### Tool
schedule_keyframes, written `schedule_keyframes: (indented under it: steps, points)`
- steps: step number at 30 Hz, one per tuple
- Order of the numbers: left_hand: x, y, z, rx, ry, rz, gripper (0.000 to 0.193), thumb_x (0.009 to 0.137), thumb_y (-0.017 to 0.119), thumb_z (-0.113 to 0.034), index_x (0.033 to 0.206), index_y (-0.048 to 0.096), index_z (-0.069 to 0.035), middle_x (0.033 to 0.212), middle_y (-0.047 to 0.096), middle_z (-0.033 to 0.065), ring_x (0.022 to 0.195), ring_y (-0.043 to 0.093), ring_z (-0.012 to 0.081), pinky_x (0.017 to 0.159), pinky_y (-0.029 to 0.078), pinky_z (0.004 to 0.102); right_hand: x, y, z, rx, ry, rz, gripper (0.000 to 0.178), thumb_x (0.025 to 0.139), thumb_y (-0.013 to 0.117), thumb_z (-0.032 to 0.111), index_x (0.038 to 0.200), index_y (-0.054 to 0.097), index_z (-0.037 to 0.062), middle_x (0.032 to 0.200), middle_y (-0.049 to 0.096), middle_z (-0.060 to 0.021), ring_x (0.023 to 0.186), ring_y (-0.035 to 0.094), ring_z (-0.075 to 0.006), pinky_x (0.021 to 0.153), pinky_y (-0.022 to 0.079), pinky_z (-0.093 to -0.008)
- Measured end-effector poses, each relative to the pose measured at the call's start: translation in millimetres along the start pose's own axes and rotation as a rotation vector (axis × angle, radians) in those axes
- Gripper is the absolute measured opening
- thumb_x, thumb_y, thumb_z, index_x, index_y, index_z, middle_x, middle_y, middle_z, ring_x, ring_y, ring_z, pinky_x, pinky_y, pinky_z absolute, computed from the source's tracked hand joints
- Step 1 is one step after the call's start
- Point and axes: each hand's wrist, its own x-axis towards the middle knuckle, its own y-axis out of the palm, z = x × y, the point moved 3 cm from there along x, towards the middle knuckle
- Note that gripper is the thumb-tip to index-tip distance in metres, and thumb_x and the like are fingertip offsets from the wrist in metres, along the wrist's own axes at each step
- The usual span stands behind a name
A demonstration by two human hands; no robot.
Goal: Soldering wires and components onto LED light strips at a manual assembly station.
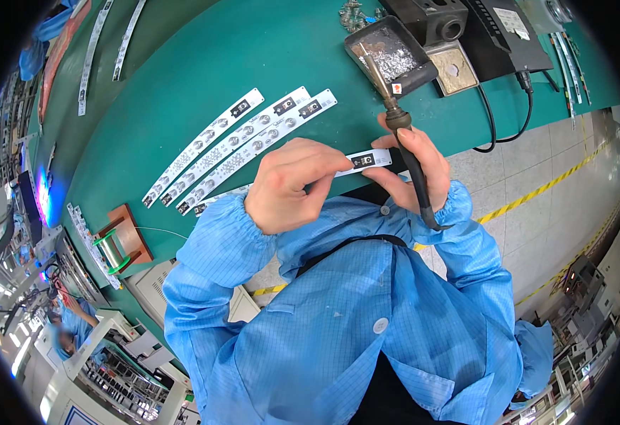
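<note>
My left hand (290, 185) pinches a narrow white circuit board strip (379, 157) at the table's near edge. Most of that strip runs beneath the hand, with its left end showing past my sleeve. In my right hand (423, 164) is a soldering iron (398, 117), its dark handle lying between thumb and fingers. The right fingertips also touch the strip's right end. The iron's metal tip points away from me, over a black tray (423, 76) of silvery solder scraps. Three similar strips (218, 126) lie side by side just beyond my left hand.
At the back right stand a soldering iron holder (434, 20), a sponge dish (453, 69) and a black box (510, 42) with cables. A green solder wire spool (114, 251) sits on a brown stand at left. More strips (94, 57) lie far left on the green table (182, 64).
</note>
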Motion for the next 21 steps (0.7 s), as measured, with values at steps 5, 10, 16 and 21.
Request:
schedule_keyframes:
  steps: [5, 10, 16, 21]
  points:
    - [1.5, 0.6, -2.2, 0.026, 0.053, 0.010, 0.031, 0.069, 0.062, 0.014, 0.094, 0.068, -0.002, 0.083, 0.068, 0.0097, 0.079, 0.066, 0.0286, 0.071, 0.053, 0.0361, 3.2, 2.8, -0.8, 0.011, -0.031, -0.096, 0.070, 0.070, 0.085, 0.006, 0.130, 0.050, 0.0004, 0.122, 0.061, -0.0239, 0.082, 0.068, -0.0246, 0.070, 0.057, -0.0317]
    - [1.5, 4.6, -4.4, 0.071, 0.078, -0.010, 0.031, 0.070, 0.062, 0.013, 0.098, 0.067, -0.002, 0.082, 0.067, 0.0105, 0.076, 0.065, 0.0290, 0.067, 0.052, 0.0371, 1.2, 1.0, -0.2, 0.008, -0.020, 0.000, 0.080, 0.071, 0.084, 0.001, 0.138, 0.041, 0.0023, 0.129, 0.054, -0.0317, 0.092, 0.069, -0.0276, 0.076, 0.058, -0.0357]
    - [4.8, 4.0, -7.1, 0.120, 0.079, 0.049, 0.034, 0.070, 0.062, 0.012, 0.100, 0.066, -0.002, 0.083, 0.065, 0.0105, 0.076, 0.065, 0.0290, 0.065, 0.051, 0.0371, 0.7, 0.9, 0.1, 0.034, -0.003, -0.093, 0.071, 0.070, 0.084, 0.005, 0.131, 0.050, 0.0005, 0.122, 0.061, -0.0246, 0.083, 0.068, -0.0243, 0.073, 0.057, -0.0330]
    - [9.3, 2.6, -8.5, 0.123, 0.061, 0.050, 0.034, 0.071, 0.062, 0.011, 0.101, 0.065, -0.004, 0.082, 0.064, 0.0100, 0.075, 0.064, 0.0292, 0.062, 0.051, 0.0384, 3.0, 2.5, -2.4, 0.039, -0.004, -0.095, 0.071, 0.069, 0.084, 0.006, 0.131, 0.049, 0.0006, 0.122, 0.061, -0.0244, 0.083, 0.068, -0.0246, 0.073, 0.057, -0.0332]
